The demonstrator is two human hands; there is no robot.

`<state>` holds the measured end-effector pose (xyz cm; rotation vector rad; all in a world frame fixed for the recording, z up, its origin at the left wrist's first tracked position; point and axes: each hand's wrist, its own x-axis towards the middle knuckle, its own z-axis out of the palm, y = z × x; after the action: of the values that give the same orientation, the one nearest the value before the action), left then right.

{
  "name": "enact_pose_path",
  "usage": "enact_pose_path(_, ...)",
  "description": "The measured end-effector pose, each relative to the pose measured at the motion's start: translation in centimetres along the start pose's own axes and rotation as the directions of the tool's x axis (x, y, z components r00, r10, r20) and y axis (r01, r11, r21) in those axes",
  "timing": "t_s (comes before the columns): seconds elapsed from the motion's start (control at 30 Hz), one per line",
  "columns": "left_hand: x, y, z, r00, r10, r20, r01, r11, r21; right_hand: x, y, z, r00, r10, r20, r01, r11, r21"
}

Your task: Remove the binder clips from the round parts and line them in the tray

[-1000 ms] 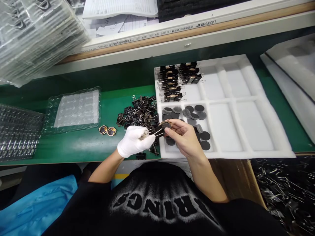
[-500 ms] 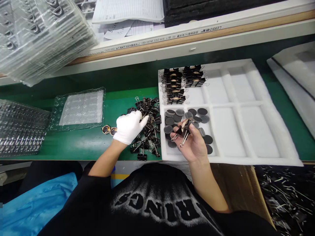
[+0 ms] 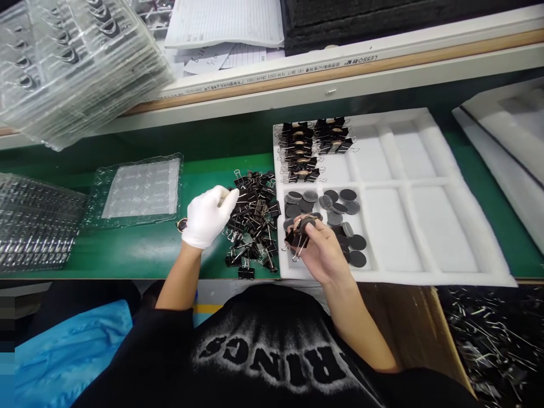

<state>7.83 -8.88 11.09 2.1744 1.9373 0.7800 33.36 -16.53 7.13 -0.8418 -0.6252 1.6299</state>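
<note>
My left hand (image 3: 209, 218), in a white glove, is raised at the left edge of a pile of black binder clips (image 3: 255, 212). Its thumb and fingers are pressed together, and whatever they may hold is hidden. Beside the glove lies a round gold-rimmed piece (image 3: 182, 225), partly covered by it. My bare right hand (image 3: 326, 252) is closed around binder clips (image 3: 299, 237) with wire handles, clamped on a round piece. It is held over loose dark discs (image 3: 357, 259) in a compartment of the white foam tray (image 3: 389, 226).
Clipped round pieces (image 3: 301, 150) stand in rows in the tray's back left compartments. A clear plastic tray (image 3: 140, 187) lies on the green table, with stacked clear trays (image 3: 38, 224) further left. A shelf edge (image 3: 255, 85) crosses behind. More clips (image 3: 497, 345) fill a box at lower right.
My left hand has moved left from the clip pile, and its fingers have closed together. My right hand has shifted left and slightly down, turning the binder clips it holds.
</note>
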Motion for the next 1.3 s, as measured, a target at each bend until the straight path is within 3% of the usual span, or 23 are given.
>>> enact_pose_path(0.13,-1.4,1.8,-0.8,0.995,0.005,-0.098,-0.029,0.969,-0.243,0.8,0.0,1.3,0.979,-0.095,0.179,0.143,0.951,-0.274)
enact_pose_path(0.3,-3.5,4.4,-0.5,0.990,0.143,-0.017,-0.140,0.933,-0.332,1.5,0.3,2.8,0.938,-0.043,0.345,0.169,0.924,-0.344)
enact_pose_path(0.4,-4.2,4.1,-0.3,0.997,0.049,0.054,-0.027,0.939,-0.343,1.2,0.9,2.7,0.938,-0.041,0.343,0.145,0.948,-0.285)
enact_pose_path(0.47,-4.5,3.5,-0.4,0.981,-0.040,0.187,0.109,0.921,-0.373,0.9,1.3,2.5,0.940,-0.043,0.339,0.130,0.963,-0.238)
enact_pose_path(0.53,-4.7,3.1,-0.5,0.933,-0.024,0.359,0.178,0.898,-0.402,0.7,1.7,2.3,0.936,-0.048,0.348,0.125,0.971,-0.205)
enact_pose_path(0.6,-4.9,3.0,-0.6,0.897,0.044,0.439,0.159,0.896,-0.415,0.5,1.9,2.2,0.935,-0.058,0.350,0.133,0.972,-0.192)
enact_pose_path(0.77,-5.1,4.0,-0.5,0.928,0.039,0.370,0.133,0.893,-0.429,0.3,2.3,1.9,0.931,-0.056,0.360,0.139,0.968,-0.208)
enact_pose_path(0.97,-5.3,4.7,-0.3,0.919,-0.017,0.394,0.220,0.853,-0.474,0.2,1.5,2.0,0.936,-0.034,0.350,0.131,0.958,-0.255)
enact_pose_path(1.13,-5.2,4.3,-0.1,0.902,-0.056,0.429,0.279,0.834,-0.476,0.0,-0.2,2.1,0.934,-0.088,0.346,0.185,0.948,-0.259)
enact_pose_path(1.3,-4.2,2.9,-0.9,0.908,0.041,0.417,0.146,0.901,-0.408,-0.3,-1.5,0.9,0.952,0.021,0.305,0.130,0.875,-0.466)
